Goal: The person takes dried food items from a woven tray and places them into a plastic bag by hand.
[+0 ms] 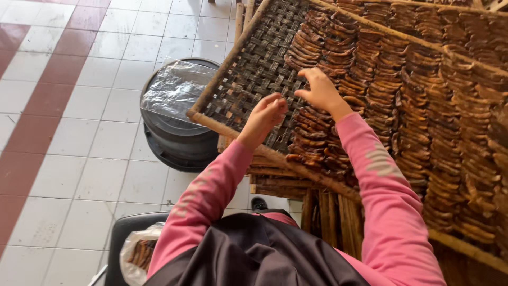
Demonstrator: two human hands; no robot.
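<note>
Rack (233,58) of woven strips, tilted, fills the upper right of the view, and rows of dark brown dried strips (381,79) cover most of it, overlapping like tiles. Each strip lies with its long axis across the rack, and the rows run from the near pole to the far edge. Only the left corner of the weave is bare.

A black bin (174,137) with clear plastic on top stands on the tiled floor under that corner. A bag (138,253) of the same strips sits at lower left.

Right hand (320,90) rests on the end of a row, fingers half spread and touching the strips, just at the border with the bare weave. Left hand (267,114) hovers close beside it, fingers curled together; whether it pinches a strip I cannot tell.
</note>
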